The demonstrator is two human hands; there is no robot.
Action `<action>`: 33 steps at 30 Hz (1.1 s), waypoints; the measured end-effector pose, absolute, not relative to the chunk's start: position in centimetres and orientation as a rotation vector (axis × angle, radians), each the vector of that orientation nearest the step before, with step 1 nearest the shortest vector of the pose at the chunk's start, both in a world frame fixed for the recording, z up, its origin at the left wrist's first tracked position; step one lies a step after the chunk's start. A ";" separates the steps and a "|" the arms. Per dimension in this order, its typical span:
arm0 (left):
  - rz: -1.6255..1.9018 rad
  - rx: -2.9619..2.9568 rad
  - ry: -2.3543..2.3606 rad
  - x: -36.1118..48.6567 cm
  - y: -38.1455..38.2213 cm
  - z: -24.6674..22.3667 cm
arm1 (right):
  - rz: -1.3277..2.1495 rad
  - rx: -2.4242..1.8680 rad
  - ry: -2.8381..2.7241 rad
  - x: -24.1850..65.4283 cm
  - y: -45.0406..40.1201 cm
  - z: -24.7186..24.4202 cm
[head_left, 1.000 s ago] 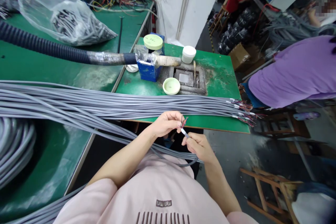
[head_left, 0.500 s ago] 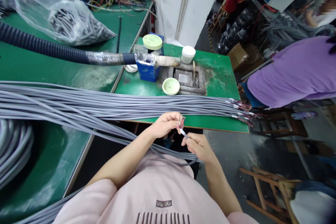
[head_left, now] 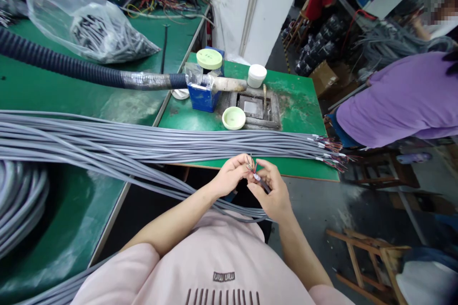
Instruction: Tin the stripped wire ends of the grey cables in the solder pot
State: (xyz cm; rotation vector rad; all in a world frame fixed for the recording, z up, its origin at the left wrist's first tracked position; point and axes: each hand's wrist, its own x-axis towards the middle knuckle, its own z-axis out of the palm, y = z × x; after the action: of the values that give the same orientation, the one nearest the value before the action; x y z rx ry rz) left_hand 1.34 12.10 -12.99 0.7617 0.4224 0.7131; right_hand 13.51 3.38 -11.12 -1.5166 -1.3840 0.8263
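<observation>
In front of my chest, my left hand (head_left: 234,175) is closed, its fingertips pinching the thin coloured wires (head_left: 253,167) that fan out of a grey cable's end. My right hand (head_left: 274,190) curls around the same grey cable (head_left: 265,185), just below a white band at the end of its jacket. Its index finger reaches up beside the spread wires. Behind both hands lies a long bundle of grey cables (head_left: 200,140), with bare coloured wire ends (head_left: 331,150) at its right.
On the green table (head_left: 296,109) stand a solder pot (head_left: 252,107), a pale green dish (head_left: 234,118), a white tub (head_left: 256,76) and a blue box (head_left: 201,96). A black hose (head_left: 89,70) crosses from the left. A person in purple (head_left: 397,100) is at right, near a wooden stool (head_left: 361,248).
My right hand has shifted up closer to my left, its fingers now beside the wires. The wires are spread wider, and the cable end has moved slightly right.
</observation>
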 end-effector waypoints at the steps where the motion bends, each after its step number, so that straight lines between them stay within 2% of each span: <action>1: 0.711 0.773 0.436 1.4 12.0 -12.9 | 0.753 -1.537 -1.393 13.2 3.5 -11.0; 8: 0.669 0.618 0.411 1.7 11.5 -12.4 | 0.433 -1.372 -1.430 12.3 4.2 -11.9; 20: 0.662 0.744 0.509 1.1 11.8 -12.9 | 0.796 -1.240 -1.288 13.9 4.6 -12.3; 27: 0.726 0.841 0.486 1.4 11.4 -12.8 | 0.702 -1.353 -1.364 13.8 4.6 -12.5; 33: 0.819 0.891 0.517 1.8 11.1 -12.0 | 0.573 -1.374 -1.147 13.4 5.1 -11.6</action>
State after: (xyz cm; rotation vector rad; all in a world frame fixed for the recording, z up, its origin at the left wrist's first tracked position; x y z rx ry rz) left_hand 1.84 11.12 -12.02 0.8905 0.5172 0.8194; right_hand 13.44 5.08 -11.58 -1.3743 -1.1468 0.5730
